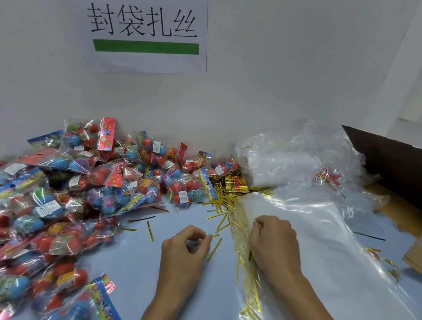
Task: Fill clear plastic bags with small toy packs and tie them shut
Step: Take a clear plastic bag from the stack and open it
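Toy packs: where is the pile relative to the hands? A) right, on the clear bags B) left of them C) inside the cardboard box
B: the toy packs are heaped left of the left hand and right hand; the clear bags lie to the right.

Heap of small clear cellophane toy packs: red, blue, purple and green egg-shaped toys inside, white printed labels, header cards in pink, red and blue with multicoloured star and letter patterns. Loose thin metallic twist ties: shiny gold, a few dark ones. Bundled twist-tie pack: gold with red bands. Stack of flat plastic bags: clear, with white glare. Tabletop: pale blue-grey. Paper wall sign: white, black characters, solid green bar beneath. Cardboard box: dark brown flap, tan inside. Wall: off-white.
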`<state>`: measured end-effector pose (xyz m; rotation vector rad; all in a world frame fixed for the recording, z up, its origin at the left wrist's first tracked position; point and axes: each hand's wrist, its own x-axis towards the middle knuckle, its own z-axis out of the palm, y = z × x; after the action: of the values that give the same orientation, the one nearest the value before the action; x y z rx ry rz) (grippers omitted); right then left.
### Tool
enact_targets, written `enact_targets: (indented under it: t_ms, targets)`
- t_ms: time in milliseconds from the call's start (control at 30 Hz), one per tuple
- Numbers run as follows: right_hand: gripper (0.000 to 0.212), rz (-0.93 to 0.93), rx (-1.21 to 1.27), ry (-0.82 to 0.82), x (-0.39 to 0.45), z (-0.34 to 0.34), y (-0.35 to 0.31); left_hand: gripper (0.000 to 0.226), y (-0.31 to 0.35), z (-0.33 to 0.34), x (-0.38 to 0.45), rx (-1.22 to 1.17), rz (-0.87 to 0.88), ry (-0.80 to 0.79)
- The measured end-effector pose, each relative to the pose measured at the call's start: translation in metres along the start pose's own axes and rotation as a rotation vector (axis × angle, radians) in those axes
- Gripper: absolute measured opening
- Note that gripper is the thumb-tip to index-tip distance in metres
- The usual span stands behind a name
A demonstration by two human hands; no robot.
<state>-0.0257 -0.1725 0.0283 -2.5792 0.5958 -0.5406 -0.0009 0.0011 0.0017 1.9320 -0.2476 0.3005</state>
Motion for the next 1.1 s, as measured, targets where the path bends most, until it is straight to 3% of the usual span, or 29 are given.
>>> enact_targets:
  t_ms: [100, 267, 433, 500, 600, 733, 1100]
  targets:
    - [0.036, -0.035, 0.197, 0.056, 0.001, 0.003, -0.001, 0.018, 0.001, 0.001, 0.000, 0.006, -0.007, -0.007]
    - [0.018, -0.092, 0.585, 0.072, -0.001, 0.005, -0.012, 0.024, 0.007, 0.000, -0.002, -0.031, 0.025, 0.006]
    - [0.018, -0.263, 0.637, -0.057, -0.012, 0.020, -0.023, 0.009, 0.018, 0.000, -0.001, -0.288, -0.092, -0.029]
    - [0.023, -0.299, 0.647, -0.095, -0.017, 0.024, -0.028, 0.030, 0.020, 0.000, 0.000, -0.389, -0.166, -0.064]
    - [0.028, -0.324, 0.642, -0.115, -0.019, 0.025, -0.030, 0.044, 0.019, -0.002, 0.002, -0.460, -0.233, -0.070]
    - [0.032, -0.363, 0.627, -0.104, -0.022, 0.026, -0.031, 0.037, 0.012, -0.003, 0.003, -0.488, -0.281, -0.058]
    - [0.043, -0.152, 0.802, -0.156, -0.023, 0.024, -0.034, 0.024, 0.004, -0.005, 0.004, -0.539, -0.277, -0.037]
